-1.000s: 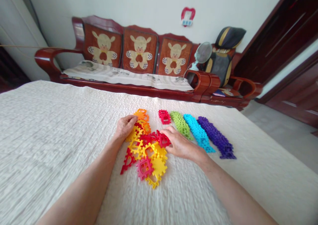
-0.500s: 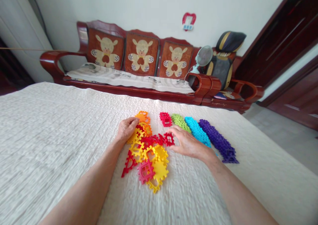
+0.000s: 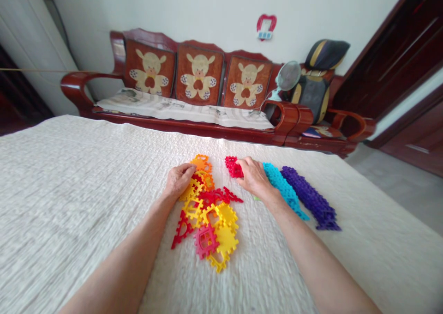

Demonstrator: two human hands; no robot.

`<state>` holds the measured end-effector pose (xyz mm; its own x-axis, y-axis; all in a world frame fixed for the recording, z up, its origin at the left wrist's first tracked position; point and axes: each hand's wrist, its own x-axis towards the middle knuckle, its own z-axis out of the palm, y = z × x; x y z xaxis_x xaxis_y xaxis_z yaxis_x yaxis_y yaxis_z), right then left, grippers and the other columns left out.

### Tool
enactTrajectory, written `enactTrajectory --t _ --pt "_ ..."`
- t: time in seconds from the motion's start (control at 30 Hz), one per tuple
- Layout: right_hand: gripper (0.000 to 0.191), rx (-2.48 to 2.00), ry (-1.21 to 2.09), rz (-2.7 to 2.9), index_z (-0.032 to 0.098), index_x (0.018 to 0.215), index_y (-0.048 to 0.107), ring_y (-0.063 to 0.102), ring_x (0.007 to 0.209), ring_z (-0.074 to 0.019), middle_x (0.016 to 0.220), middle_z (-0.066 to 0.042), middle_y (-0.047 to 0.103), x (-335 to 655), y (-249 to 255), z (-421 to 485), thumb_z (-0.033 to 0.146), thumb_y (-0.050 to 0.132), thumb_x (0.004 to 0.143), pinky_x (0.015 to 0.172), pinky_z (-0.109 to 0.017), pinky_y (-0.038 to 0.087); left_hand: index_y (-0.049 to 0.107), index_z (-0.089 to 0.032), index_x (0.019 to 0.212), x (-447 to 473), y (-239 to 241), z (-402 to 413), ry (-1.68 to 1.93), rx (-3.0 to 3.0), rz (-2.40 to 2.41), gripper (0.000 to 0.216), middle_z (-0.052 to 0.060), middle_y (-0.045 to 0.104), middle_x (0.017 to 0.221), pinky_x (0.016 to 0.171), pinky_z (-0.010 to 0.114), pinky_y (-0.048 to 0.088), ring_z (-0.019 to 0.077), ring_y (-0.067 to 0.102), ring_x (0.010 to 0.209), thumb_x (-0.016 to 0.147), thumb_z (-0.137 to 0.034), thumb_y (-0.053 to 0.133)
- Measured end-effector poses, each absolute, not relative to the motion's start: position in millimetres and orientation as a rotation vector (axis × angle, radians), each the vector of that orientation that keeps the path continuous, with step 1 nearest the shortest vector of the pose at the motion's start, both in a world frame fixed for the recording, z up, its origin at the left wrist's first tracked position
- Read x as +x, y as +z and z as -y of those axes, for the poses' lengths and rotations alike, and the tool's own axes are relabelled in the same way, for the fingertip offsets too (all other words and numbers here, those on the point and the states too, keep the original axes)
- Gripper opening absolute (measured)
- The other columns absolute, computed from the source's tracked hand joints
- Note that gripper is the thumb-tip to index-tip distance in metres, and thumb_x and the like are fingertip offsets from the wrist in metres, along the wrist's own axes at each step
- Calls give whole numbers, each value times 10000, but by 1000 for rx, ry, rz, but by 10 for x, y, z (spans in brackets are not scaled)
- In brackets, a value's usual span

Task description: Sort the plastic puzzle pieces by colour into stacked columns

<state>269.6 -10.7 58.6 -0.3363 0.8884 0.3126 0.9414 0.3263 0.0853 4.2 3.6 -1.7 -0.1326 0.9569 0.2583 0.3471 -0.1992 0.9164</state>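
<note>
White quilted bedding [image 3: 69,175] is being worked on: red pieces [image 3: 232,166], beside the blue row [image 3: 284,193], are being pinched by the right hand [image 3: 255,178]; the loose pile [image 3: 211,217] is being touched by the left hand [image 3: 178,180], fingers curled, grip unclear. Seemingly light, stiff; edges suit gripping.

Both arms bare, stretched forward and angling in toward each other. The left forearm [image 3: 128,258] runs up and to the right, wrist straight. The left hand [image 3: 179,180] is palm down, knuckles up, fingers curled at the tips; grip can't be told. The right forearm [image 3: 311,258] runs up and to the left, wrist slightly bent. The right hand [image 3: 254,178] is palm down, a bit further forward than the left, fingers bunched and pointing left, tips hidden; closed or not is unclear. Hands near, not touching.
</note>
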Motion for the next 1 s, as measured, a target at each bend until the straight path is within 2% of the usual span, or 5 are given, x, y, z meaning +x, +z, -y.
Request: enactTrajectory --t 0.53,0.73,0.87,1.0 --pt "400 -1516 -316 2361 196 1144 561 532 1067 -271 1146 -106 570 2765 525 91 207 649 754 896 -387 376 740 -161 822 46 11 -25 1342 1589 -1514 360 13 722 744 682 252 455 171 623 710 778 -456 538" --pt "194 -1192 101 2494 180 1018 636 597 961 -204 1009 -75 653 2512 589 306 220 584 836 885 -339 424 739 -161 835 43 4 -23 1352 1606 -1499 352 14 720 756 693 254 448 170 624 721 792 -444 534" --pt "276 -1145 260 2565 172 1093 632 599 1024 -226 1083 -98 664 2367 577 425 309 598 857 929 -378 419 737 -162 822 49 8 -18 1346 1610 -1493 356 14 717 747 683 255 448 166 618 705 800 -451 531" --pt "312 -1161 426 2596 167 1108 617 602 1004 -210 1087 -100 648 2355 572 488 331 616 843 894 -345 442 734 -165 820 55 4 -30 1357 1591 -1491 334 15 718 755 694 255 448 165 624 716 794 -429 532"
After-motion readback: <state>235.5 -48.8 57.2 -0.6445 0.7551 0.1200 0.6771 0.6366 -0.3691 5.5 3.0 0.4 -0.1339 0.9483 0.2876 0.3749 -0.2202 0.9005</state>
